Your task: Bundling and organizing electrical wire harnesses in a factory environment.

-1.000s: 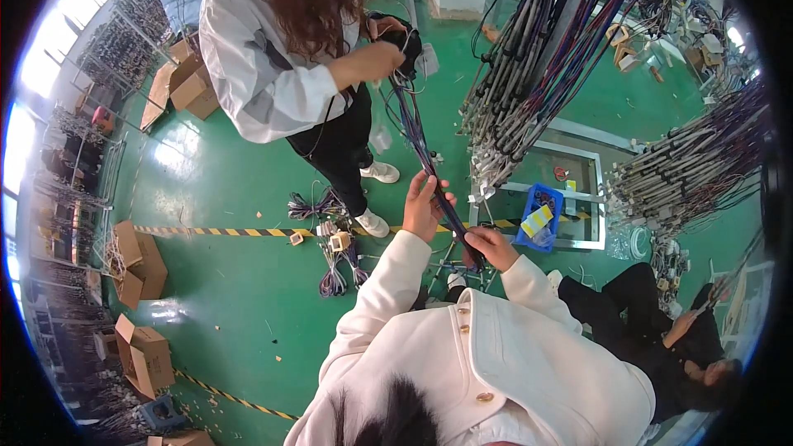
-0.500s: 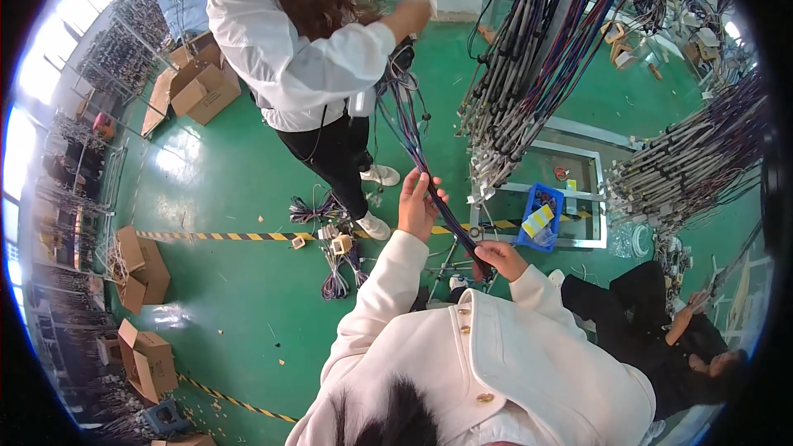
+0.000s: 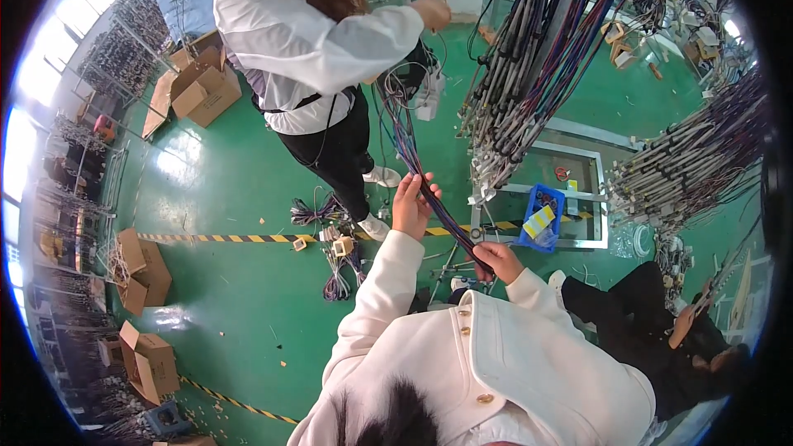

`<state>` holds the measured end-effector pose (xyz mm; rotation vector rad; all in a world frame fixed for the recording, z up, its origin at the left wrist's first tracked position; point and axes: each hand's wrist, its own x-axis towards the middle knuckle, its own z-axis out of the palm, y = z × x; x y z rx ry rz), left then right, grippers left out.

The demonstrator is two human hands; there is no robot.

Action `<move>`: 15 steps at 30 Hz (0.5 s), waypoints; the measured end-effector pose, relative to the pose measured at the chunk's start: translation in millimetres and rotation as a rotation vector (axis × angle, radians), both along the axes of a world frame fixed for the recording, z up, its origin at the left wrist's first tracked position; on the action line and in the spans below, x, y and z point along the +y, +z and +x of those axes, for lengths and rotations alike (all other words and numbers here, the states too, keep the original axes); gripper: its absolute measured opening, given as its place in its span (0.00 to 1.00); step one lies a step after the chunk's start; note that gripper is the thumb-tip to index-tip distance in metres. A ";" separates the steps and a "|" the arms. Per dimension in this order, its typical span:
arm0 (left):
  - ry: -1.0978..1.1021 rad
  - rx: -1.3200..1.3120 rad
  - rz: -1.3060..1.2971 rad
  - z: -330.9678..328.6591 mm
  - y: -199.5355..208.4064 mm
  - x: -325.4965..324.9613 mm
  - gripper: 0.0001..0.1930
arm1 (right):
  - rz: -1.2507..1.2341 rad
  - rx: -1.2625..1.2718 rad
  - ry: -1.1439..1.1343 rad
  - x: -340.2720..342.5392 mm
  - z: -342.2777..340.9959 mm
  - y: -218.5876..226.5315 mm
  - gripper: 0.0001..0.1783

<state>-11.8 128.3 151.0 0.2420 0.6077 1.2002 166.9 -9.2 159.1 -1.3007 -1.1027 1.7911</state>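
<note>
A long bundle of dark, purple and blue wires point(image 3: 446, 219) runs between my two hands and on toward a co-worker in white. My left hand point(image 3: 411, 205) closes round its middle part. Closer to my body, my right hand point(image 3: 497, 260) grips the near end, with a short tail of wire showing past the fingers. The far part of the bundle spreads into looser strands point(image 3: 399, 111) in front of the co-worker point(image 3: 306, 49), where white connectors point(image 3: 428, 97) hang. One of the co-worker's hands point(image 3: 431, 13) is raised; the other is mostly hidden.
Wire harnesses point(image 3: 529, 58) hang in thick rows ahead right, above a metal frame point(image 3: 601, 198). A blue bin point(image 3: 529, 235) sits beside it. Coiled cables point(image 3: 337, 285) lie on the green floor. Open cardboard boxes point(image 3: 206, 95) stand left. Another person point(image 3: 652, 314) in black is at right.
The co-worker's raised arm has swung right, and white connectors now show more plainly below it. My hands keep their grip on the wires, with my left hand shifted slightly left.
</note>
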 end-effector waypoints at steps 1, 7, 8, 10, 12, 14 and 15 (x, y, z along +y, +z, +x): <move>-0.015 0.006 0.029 0.3 -0.3 0.9 0.07 | 0.008 -0.025 -0.004 0.5 -0.8 1.4 0.19; -0.082 0.016 0.085 0.4 -4.9 8.9 0.08 | 0.021 0.003 -0.056 4.7 -10.6 5.4 0.19; -0.085 -0.009 0.097 -0.3 -6.9 10.7 0.09 | 0.022 0.004 -0.059 5.1 -12.8 6.2 0.19; -0.089 -0.001 0.072 -1.1 -6.2 10.8 0.09 | 0.031 0.006 -0.077 5.9 -16.0 6.9 0.19; -0.094 0.006 0.045 1.0 -0.7 9.0 0.10 | 0.031 0.015 -0.080 6.5 -15.6 9.2 0.19; -0.108 0.011 0.030 4.3 5.3 4.8 0.12 | 0.030 0.024 -0.077 7.5 -16.1 12.1 0.19; -0.109 0.012 0.030 5.7 4.4 3.9 0.12 | 0.024 0.009 -0.102 8.3 -16.5 13.4 0.19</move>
